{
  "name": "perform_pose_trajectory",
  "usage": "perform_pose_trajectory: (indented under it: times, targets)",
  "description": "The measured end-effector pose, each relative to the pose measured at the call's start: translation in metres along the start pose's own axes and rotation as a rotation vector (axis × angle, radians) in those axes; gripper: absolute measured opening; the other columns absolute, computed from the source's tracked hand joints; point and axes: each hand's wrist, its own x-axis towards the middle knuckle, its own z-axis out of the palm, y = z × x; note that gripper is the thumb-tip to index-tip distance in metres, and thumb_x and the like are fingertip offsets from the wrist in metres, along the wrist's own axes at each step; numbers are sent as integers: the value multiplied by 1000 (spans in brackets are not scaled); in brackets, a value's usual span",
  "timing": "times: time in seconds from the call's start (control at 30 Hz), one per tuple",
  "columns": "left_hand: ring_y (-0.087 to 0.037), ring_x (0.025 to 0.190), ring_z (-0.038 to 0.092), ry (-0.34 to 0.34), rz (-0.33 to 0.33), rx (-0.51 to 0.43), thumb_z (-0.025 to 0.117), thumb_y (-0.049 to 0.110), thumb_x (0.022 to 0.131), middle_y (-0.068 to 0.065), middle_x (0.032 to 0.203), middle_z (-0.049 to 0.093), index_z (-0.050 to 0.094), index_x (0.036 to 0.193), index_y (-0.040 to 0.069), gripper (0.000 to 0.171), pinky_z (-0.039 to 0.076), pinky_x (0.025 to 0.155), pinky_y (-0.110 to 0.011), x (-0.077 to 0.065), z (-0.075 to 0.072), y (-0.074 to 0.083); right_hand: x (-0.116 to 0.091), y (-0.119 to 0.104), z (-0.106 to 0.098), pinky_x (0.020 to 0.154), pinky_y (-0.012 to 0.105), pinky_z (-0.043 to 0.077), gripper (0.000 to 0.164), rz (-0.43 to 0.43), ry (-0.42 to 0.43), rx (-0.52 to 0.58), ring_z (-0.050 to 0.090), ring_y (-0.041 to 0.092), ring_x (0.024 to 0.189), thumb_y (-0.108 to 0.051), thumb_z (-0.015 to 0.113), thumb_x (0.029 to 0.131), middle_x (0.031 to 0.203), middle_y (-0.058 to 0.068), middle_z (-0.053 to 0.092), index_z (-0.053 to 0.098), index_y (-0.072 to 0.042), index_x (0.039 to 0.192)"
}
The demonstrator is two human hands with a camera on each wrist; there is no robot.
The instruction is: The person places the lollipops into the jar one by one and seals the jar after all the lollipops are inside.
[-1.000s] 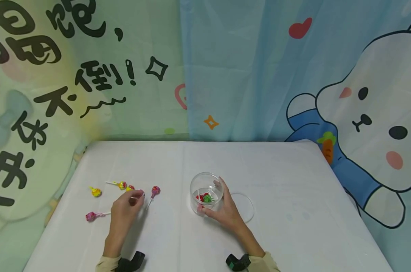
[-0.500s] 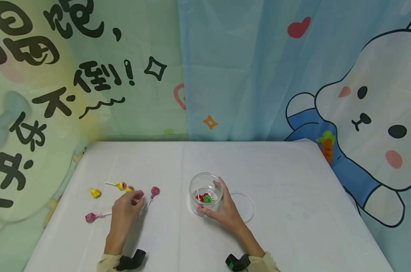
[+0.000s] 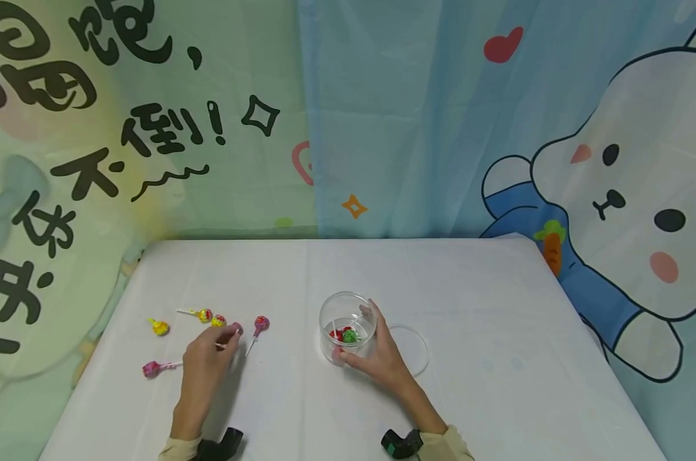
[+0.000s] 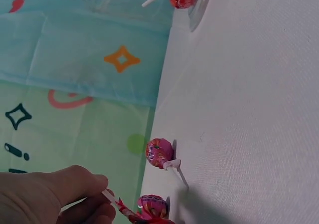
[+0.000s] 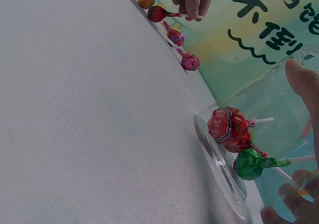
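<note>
In the head view my left hand [image 3: 206,358] is low over the lollipops on the left of the table. Its thumb and fingers pinch the white stick of a red-wrapped lollipop [image 5: 157,13], best seen in the right wrist view. Two pink-purple lollipops lie just beyond it, one [image 3: 236,328] at the fingertips and one [image 3: 261,324] to their right. My right hand [image 3: 382,358] grips the side of a clear round jar [image 3: 333,349], fingers behind and thumb in front. Inside lie red lollipops [image 5: 227,127] and a green lollipop [image 5: 249,164], sticks leaning on the wall.
Several yellow-wrapped lollipops [image 3: 204,315] lie beyond and left of my left hand. Another pink lollipop [image 3: 151,369] is beside that wrist. A clear round lid or ring [image 3: 419,368] lies right of the jar on the white table [image 3: 469,307]. A printed curtain [image 3: 394,128] hangs behind.
My left hand has turned slightly, and the lollipop stick now shows below its fingertips. The pink lollipop beside it is more exposed. My right hand and the jar hold still.
</note>
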Motion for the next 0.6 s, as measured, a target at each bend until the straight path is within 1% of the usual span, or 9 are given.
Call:
perform_pose_trajectory:
  times: [0.07, 0.23, 0.3, 0.37, 0.47, 0.53, 0.6]
  targets:
    - [-20, 79, 67, 0, -18, 1, 75, 9, 83, -11, 93, 73, 73, 102, 2, 20, 55, 65, -22, -2, -2, 1, 0, 0, 0, 113, 62, 30, 109, -5, 1, -3, 39, 33, 138, -33, 84, 71, 152, 11, 38, 15, -19, 154]
    - [-22, 81, 68, 3, -70, 18, 74, 12, 85, -13, 95, 73, 72, 104, 3, 21, 59, 73, -37, -4, -8, 3, 1, 0, 0, 114, 60, 29, 109, -7, -1, -3, 37, 34, 140, -32, 84, 71, 152, 11, 38, 15, -18, 154]
    - [-23, 81, 68, 13, -75, 14, 74, 11, 85, -14, 95, 73, 72, 103, 2, 21, 59, 74, -40, -5, -10, 4, 1, -1, 0, 114, 60, 28, 109, -6, 0, -1, 36, 34, 140, -32, 84, 71, 152, 11, 38, 15, -18, 154]
    - [-23, 80, 68, 28, -72, 1, 74, 11, 84, -13, 94, 74, 72, 102, 2, 20, 59, 73, -35, -5, -11, 3, 1, -1, 0, 114, 61, 28, 109, -2, 1, 0, 36, 34, 140, -33, 84, 71, 152, 11, 38, 15, -18, 154]
    - [-21, 77, 68, 61, -42, -42, 76, 9, 82, -12, 91, 74, 72, 98, 1, 18, 55, 70, -17, -6, -12, 4, 1, -2, 0, 114, 61, 28, 108, 2, 0, 4, 37, 34, 140, -34, 83, 71, 152, 11, 38, 16, -18, 154]
    - [-19, 75, 68, 84, -13, -97, 77, 6, 81, -11, 89, 74, 72, 95, 0, 16, 48, 69, -6, -6, -11, 4, 1, -2, 0, 114, 61, 28, 108, 4, 0, 4, 37, 34, 139, -34, 83, 71, 152, 12, 38, 16, -18, 154]
    - [-13, 73, 67, 98, 13, -171, 77, 3, 79, -11, 87, 74, 72, 93, -1, 15, 45, 67, 0, -6, -9, 5, 0, -2, 0, 114, 61, 28, 108, 4, 0, 6, 37, 34, 139, -33, 84, 71, 152, 12, 38, 16, -18, 154]
